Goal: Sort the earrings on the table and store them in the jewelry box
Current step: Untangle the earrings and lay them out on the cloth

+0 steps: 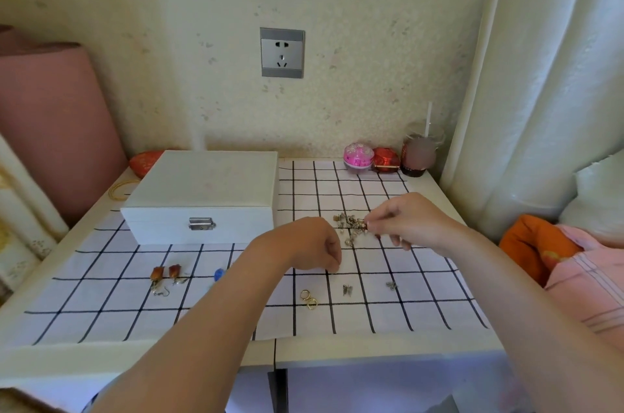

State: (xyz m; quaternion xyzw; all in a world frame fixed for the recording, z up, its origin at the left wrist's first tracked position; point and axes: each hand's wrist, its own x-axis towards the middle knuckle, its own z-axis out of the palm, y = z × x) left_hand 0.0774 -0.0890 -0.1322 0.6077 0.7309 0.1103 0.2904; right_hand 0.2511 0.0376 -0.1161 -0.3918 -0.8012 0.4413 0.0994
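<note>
A white jewelry box with a metal clasp sits closed at the back left of the checked cloth. A heap of small earrings lies right of the box. My right hand pinches an earring at the heap's right edge. My left hand rests curled into a fist on the cloth just left of the heap; whether it holds anything is hidden. Sorted along the front are two orange drop earrings, a blue bead earring, two gold hoops and two small butterfly earrings.
At the back right stand a pink round case, a red case and a jar with a straw. A gold bangle lies left of the box. A curtain hangs at right, with orange and pink fabric beside the table.
</note>
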